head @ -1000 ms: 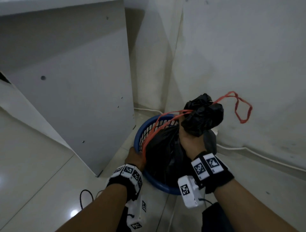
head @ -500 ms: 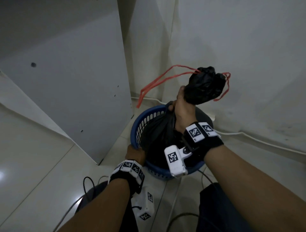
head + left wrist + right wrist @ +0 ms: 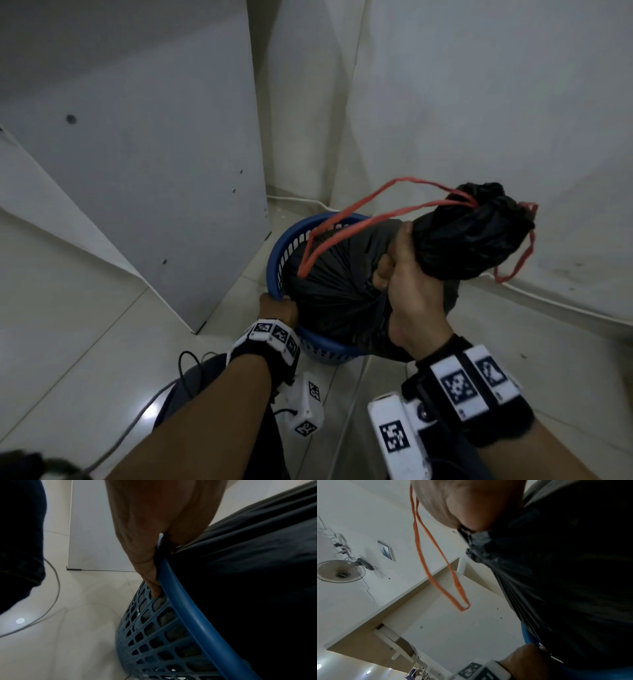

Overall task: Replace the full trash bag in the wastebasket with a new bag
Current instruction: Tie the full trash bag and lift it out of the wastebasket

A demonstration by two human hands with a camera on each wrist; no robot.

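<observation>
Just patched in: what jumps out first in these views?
The right hand grips the gathered neck of a black trash bag, its bulk in the blue wastebasket by the wall corner. Orange drawstring loops dangle from the top. The left hand holds the near rim.

trash bag (image 3: 335,291): crinkled black plastic film | wastebasket (image 3: 173,632): smooth blue plastic lattice | floor (image 3: 85,349): glossy tile

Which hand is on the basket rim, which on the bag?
The left hand grips the blue wastebasket at its rim; the right hand grips the black trash bag by its gathered neck.
</observation>
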